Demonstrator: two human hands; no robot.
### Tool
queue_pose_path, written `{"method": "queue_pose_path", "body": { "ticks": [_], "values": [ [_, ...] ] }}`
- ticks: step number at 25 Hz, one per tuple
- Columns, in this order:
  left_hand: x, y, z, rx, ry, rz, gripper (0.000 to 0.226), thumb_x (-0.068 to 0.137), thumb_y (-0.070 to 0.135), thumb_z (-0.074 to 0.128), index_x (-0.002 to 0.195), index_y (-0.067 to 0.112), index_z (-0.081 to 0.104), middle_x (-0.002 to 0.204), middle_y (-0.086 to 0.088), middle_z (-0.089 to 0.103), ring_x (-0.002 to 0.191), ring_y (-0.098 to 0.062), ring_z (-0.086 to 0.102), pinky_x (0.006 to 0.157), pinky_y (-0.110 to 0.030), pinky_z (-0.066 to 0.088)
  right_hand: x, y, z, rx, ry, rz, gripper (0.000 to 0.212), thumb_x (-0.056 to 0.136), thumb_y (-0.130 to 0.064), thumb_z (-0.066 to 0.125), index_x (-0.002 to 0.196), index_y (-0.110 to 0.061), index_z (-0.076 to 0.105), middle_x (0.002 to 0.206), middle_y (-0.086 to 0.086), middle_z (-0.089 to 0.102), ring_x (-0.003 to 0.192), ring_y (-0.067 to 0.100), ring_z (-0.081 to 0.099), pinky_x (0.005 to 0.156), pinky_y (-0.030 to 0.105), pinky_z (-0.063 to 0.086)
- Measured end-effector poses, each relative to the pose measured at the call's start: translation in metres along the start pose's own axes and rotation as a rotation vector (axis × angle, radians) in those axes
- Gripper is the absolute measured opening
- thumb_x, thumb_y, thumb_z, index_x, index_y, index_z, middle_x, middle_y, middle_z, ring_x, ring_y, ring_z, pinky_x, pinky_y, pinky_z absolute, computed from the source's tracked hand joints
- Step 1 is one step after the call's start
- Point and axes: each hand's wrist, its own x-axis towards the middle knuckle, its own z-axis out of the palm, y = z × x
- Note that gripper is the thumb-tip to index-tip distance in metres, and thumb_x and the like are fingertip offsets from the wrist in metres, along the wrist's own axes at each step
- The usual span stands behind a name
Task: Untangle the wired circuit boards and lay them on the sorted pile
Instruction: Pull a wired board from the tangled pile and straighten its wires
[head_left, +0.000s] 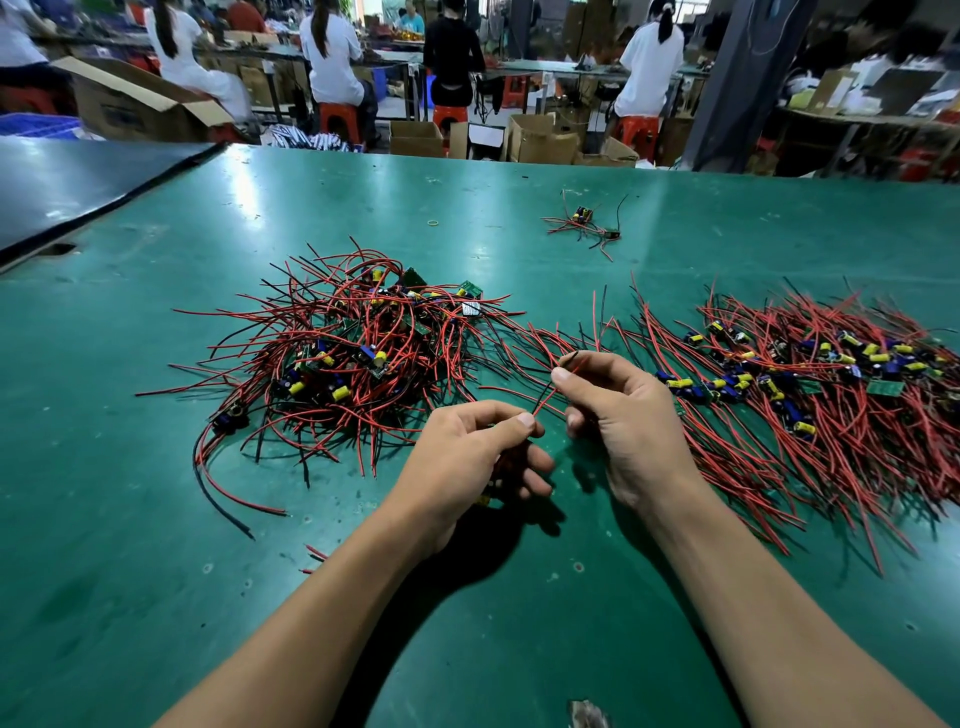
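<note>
A tangled heap of circuit boards (353, 358) with red and black wires lies left of centre on the green table (156, 519). To the right spreads the sorted pile (810, 384), its wires combed toward me. My left hand (467, 467) grips one wired board, mostly hidden under the palm, and pinches its red wire (540, 402) between thumb and forefinger. My right hand (618, 410) pinches the far ends of the same red and black wires, just above the table between the two piles.
A small separate cluster of wired boards (584, 223) and a yellow rubber band (432, 223) lie farther back. A dark panel (67, 182) overlaps the table's far left. Beyond the far edge people sit on red stools among cardboard boxes.
</note>
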Motion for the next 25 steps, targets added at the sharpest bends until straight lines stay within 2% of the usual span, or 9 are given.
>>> {"method": "queue_pose_path", "body": {
  "ticks": [4,7,10,12,15,18,20,23,25],
  "values": [
    [0.001,-0.001,-0.002,-0.015,0.006,-0.014,0.015,0.097,0.008,0.055,0.098,-0.003,0.065,0.063,-0.014,0.067,0.047,-0.021,0.062,0.049,-0.024,0.050,0.001,-0.003,-0.004,0.082,-0.120,0.153,0.019,0.077,-0.009,0.075,0.094,-0.011,0.067,0.065,-0.003,0.056,0.048,0.006,0.048,0.046,0.018,0.045],
    [0.002,-0.001,-0.004,-0.039,-0.025,-0.048,0.015,0.096,0.008,0.056,0.094,0.000,0.068,0.057,-0.014,0.064,0.045,-0.023,0.062,0.050,-0.026,0.050,0.000,-0.006,-0.009,0.057,-0.297,0.261,0.036,0.076,-0.014,0.073,0.112,-0.011,0.071,0.069,-0.001,0.053,0.056,0.008,0.051,0.049,0.017,0.044],
    [0.002,0.001,-0.008,-0.058,-0.052,-0.081,0.015,0.094,0.010,0.058,0.085,0.006,0.071,0.055,-0.014,0.061,0.043,-0.024,0.060,0.053,-0.027,0.051,-0.003,-0.005,-0.010,0.022,-0.415,0.301,0.024,0.077,-0.017,0.076,0.101,-0.017,0.079,0.078,0.005,0.067,0.068,0.010,0.063,0.053,0.017,0.048],
    [0.002,0.002,-0.008,-0.076,-0.060,-0.089,0.017,0.093,0.011,0.059,0.081,0.008,0.072,0.055,-0.013,0.061,0.043,-0.024,0.060,0.053,-0.027,0.050,-0.002,-0.004,-0.008,0.057,-0.378,0.275,0.013,0.072,-0.018,0.079,0.085,-0.018,0.080,0.074,0.002,0.068,0.062,0.008,0.062,0.055,0.017,0.050],
    [0.003,0.003,-0.009,-0.115,-0.035,-0.075,0.023,0.093,0.011,0.059,0.076,0.010,0.074,0.057,-0.011,0.061,0.045,-0.024,0.060,0.048,-0.023,0.049,0.001,-0.003,-0.007,0.115,-0.272,0.219,0.014,0.062,-0.021,0.084,0.074,-0.017,0.078,0.068,-0.002,0.062,0.054,0.006,0.057,0.055,0.017,0.051],
    [0.004,0.004,-0.010,-0.163,0.002,-0.068,0.021,0.094,0.012,0.057,0.080,0.006,0.072,0.058,-0.009,0.060,0.046,-0.022,0.058,0.044,-0.021,0.047,0.003,-0.004,-0.009,0.167,-0.253,0.185,0.008,0.068,-0.018,0.080,0.074,-0.014,0.078,0.070,0.000,0.067,0.056,0.008,0.063,0.056,0.020,0.054],
    [0.004,0.005,-0.012,-0.166,0.019,-0.055,0.020,0.094,0.013,0.057,0.082,0.006,0.072,0.059,-0.008,0.060,0.046,-0.021,0.057,0.044,-0.021,0.046,0.002,-0.006,-0.008,0.167,-0.265,0.186,0.013,0.073,-0.018,0.076,0.082,-0.009,0.076,0.076,0.005,0.071,0.061,0.011,0.068,0.058,0.021,0.056],
    [0.004,0.001,-0.010,-0.021,0.039,0.024,0.018,0.096,0.011,0.057,0.085,0.005,0.070,0.060,-0.009,0.064,0.045,-0.020,0.059,0.048,-0.022,0.047,0.001,-0.005,-0.007,0.062,-0.188,0.157,0.013,0.078,-0.018,0.076,0.084,-0.006,0.073,0.076,0.008,0.071,0.058,0.014,0.067,0.054,0.020,0.053],
    [0.003,-0.004,-0.007,0.128,0.048,0.080,0.016,0.097,0.011,0.057,0.089,0.003,0.068,0.062,-0.009,0.068,0.046,-0.020,0.060,0.052,-0.025,0.047,0.001,-0.003,-0.006,-0.179,-0.069,0.028,0.012,0.085,-0.015,0.076,0.075,-0.010,0.072,0.065,0.006,0.066,0.051,0.012,0.061,0.050,0.018,0.048]
  ]
}}
